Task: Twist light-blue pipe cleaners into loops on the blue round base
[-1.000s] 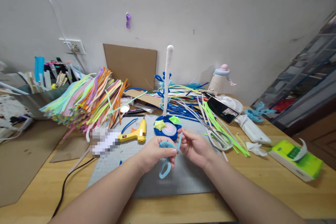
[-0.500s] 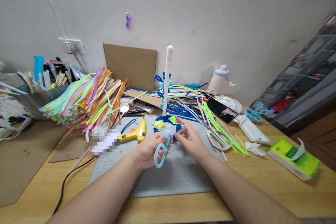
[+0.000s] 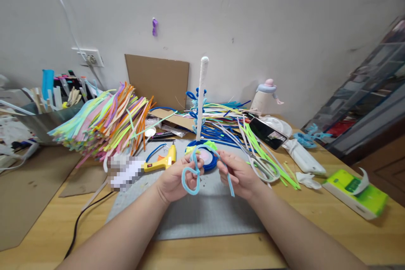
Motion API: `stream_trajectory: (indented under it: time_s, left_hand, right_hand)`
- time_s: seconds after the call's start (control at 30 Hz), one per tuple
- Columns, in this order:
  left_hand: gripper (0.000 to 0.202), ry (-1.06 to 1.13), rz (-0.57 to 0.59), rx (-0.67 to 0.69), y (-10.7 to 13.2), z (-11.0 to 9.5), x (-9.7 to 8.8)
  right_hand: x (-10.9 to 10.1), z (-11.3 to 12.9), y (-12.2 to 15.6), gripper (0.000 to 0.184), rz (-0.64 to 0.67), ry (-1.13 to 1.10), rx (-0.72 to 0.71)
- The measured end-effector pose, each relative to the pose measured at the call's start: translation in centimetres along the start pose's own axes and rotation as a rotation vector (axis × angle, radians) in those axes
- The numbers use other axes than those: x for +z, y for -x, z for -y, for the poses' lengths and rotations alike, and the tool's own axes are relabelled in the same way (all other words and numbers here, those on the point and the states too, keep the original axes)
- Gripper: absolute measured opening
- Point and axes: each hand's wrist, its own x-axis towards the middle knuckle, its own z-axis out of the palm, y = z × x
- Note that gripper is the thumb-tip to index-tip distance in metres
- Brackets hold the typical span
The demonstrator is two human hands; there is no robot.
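Note:
My left hand (image 3: 173, 181) is closed on a light blue pipe cleaner (image 3: 190, 177), pinching it where it is bent into a loop. From the loop the pipe cleaner arches over to my right hand (image 3: 240, 174), which grips its free end; that end hangs down past my fingers. Both hands hover above a grey cutting mat (image 3: 196, 213). Just behind them stands a blue round base (image 3: 203, 157) with a pink disc, yellow and green shapes, and a tall white wrapped pole (image 3: 201, 97).
A yellow glue gun (image 3: 162, 160) lies left of the base, its black cord trailing off the wooden table. A big pile of coloured pipe cleaners (image 3: 104, 122) sits at the left. Scissors (image 3: 264, 166), a phone (image 3: 268, 133) and a green tissue pack (image 3: 356, 192) lie to the right.
My left hand turned the loop upright and lifted it slightly. My right hand closed on the pipe cleaner's free end and pulled it rightward, forming an arch between the hands.

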Motion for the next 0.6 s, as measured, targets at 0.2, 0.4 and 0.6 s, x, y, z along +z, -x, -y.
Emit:
stream_trajectory:
  time_s: [0.2,0.4,0.6]
  left_hand:
    - [0.016,0.026,0.008,-0.006,0.1,-0.2,0.7]
    - [0.009,0.080,0.025,-0.041,0.3,-0.2,0.8]
    - [0.010,0.078,0.044,-0.036,0.2,-0.2,0.9]
  right_hand:
    - [0.3,0.3,0.2,0.023,-0.044,-0.173,-0.051]
    - [1.0,-0.5,0.7,0.014,-0.032,-0.132,-0.126]
    - [1.6,-0.8,1.1,0.012,0.035,-0.105,-0.152]
